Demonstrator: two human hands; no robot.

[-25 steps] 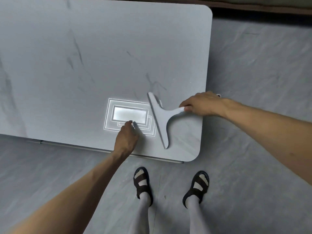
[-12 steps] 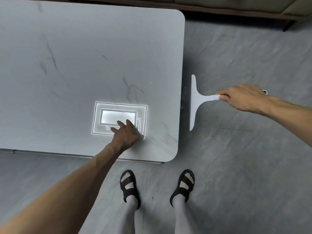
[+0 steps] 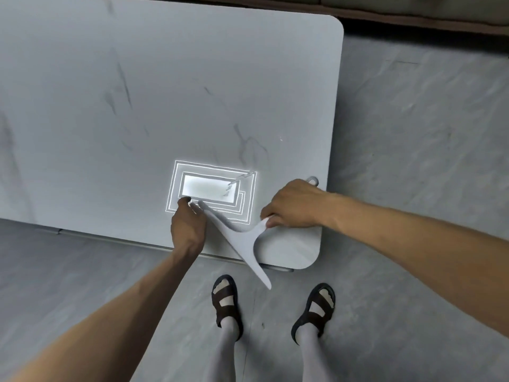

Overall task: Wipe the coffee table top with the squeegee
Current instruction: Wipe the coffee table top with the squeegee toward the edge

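Observation:
The coffee table point(image 3: 192, 86) has a pale grey marbled top with rounded corners. A white squeegee point(image 3: 242, 241) lies tilted across its near right corner, the blade running diagonally from beside my left hand out past the front edge. My right hand point(image 3: 294, 205) grips the squeegee's handle, whose loop end shows behind my knuckles. My left hand point(image 3: 187, 224) rests on the table top by the front edge, fingertips down, next to the blade's far end. It holds nothing.
A bright rectangular light reflection point(image 3: 209, 188) lies on the table top beyond my left hand. My feet in dark sandals point(image 3: 225, 301) stand on the grey floor point(image 3: 413, 133) just below the table's edge. A dark furniture base point(image 3: 413, 20) runs along the top.
The squeegee, off the table's right side half a second ago, is back over the near right corner. My right hand brought it left. My left hand stayed on the table top.

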